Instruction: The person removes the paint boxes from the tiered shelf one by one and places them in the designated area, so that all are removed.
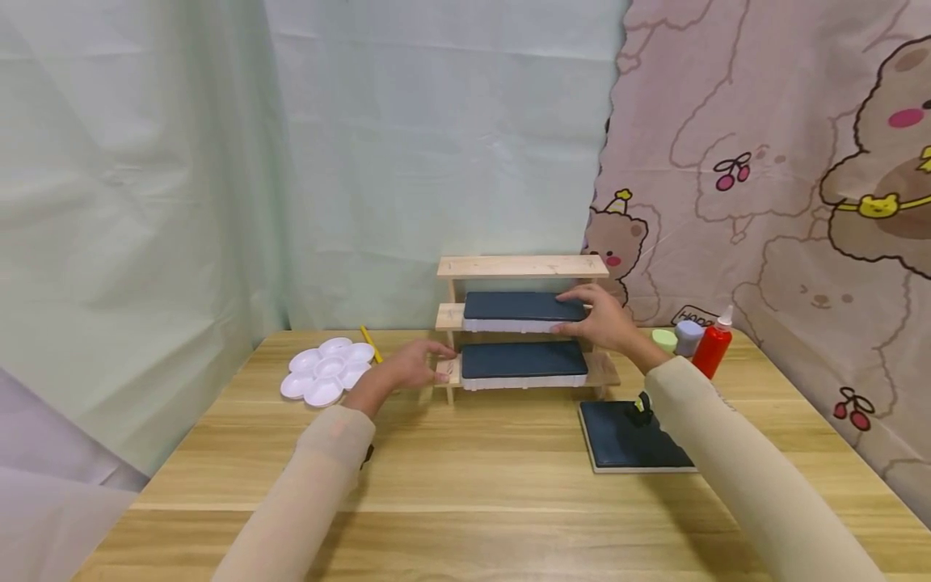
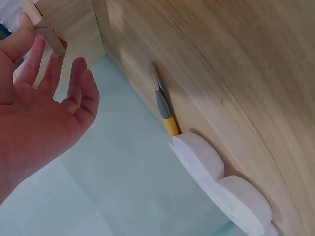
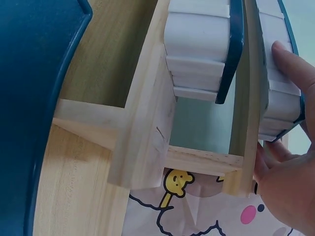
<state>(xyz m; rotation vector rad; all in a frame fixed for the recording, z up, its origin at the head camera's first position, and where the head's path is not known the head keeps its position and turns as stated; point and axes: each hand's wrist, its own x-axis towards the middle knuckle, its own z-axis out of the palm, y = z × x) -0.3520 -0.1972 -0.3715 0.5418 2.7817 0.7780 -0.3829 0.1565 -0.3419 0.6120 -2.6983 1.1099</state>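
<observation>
A three-step wooden shelf (image 1: 524, 265) stands at the back of the table. On its middle step lies a white box with a dark blue top (image 1: 509, 305), and a similar lower box (image 1: 520, 360) lies on the bottom step. My right hand (image 1: 605, 320) grips the right end of the upper box; in the right wrist view its thumb (image 3: 291, 64) presses the white front side while the other fingers bend round the end. With thumb and fingers, my left hand (image 1: 413, 365) pinches the left end of the bottom step (image 2: 49, 37).
At the left lie a white flower-shaped palette (image 1: 320, 394) and a yellow-handled paintbrush (image 2: 165, 105). A dark blue-topped panel (image 1: 625, 440) lies under my right forearm. Behind that forearm stand a red bottle (image 1: 711, 349), a green-lidded tub (image 1: 663, 339) and a bluish-lidded tub (image 1: 688, 335). Curtains hang behind the table.
</observation>
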